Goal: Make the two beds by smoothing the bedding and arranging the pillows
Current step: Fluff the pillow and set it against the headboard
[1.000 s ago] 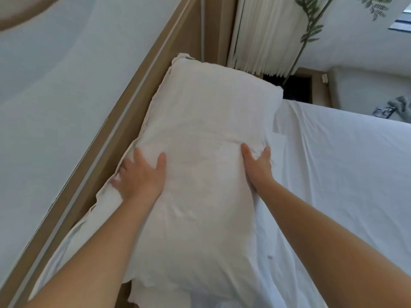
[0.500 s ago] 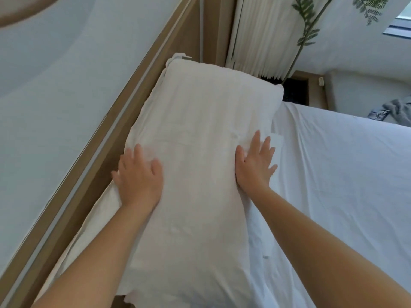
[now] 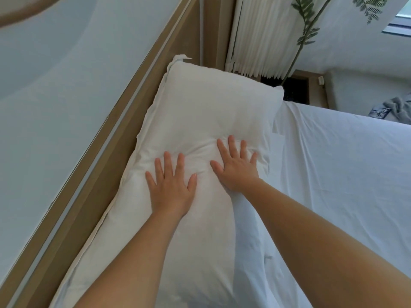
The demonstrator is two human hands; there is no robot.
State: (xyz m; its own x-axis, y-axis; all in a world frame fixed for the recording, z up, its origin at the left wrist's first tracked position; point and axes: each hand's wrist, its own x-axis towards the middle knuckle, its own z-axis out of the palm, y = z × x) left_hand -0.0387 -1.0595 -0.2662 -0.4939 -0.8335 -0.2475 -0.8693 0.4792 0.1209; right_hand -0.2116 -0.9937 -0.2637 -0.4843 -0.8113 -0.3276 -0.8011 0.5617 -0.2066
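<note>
I've got my left hand and right hand both flat, fingers spread, pressing the plump white fabric pillow beside the tan wooden headboard.

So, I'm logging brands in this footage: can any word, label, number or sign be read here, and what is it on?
No text can be read.
The small grey tab at the far corner of the pillow is too small to show any print.
The sheet and the pleated curtain are plain.
</note>
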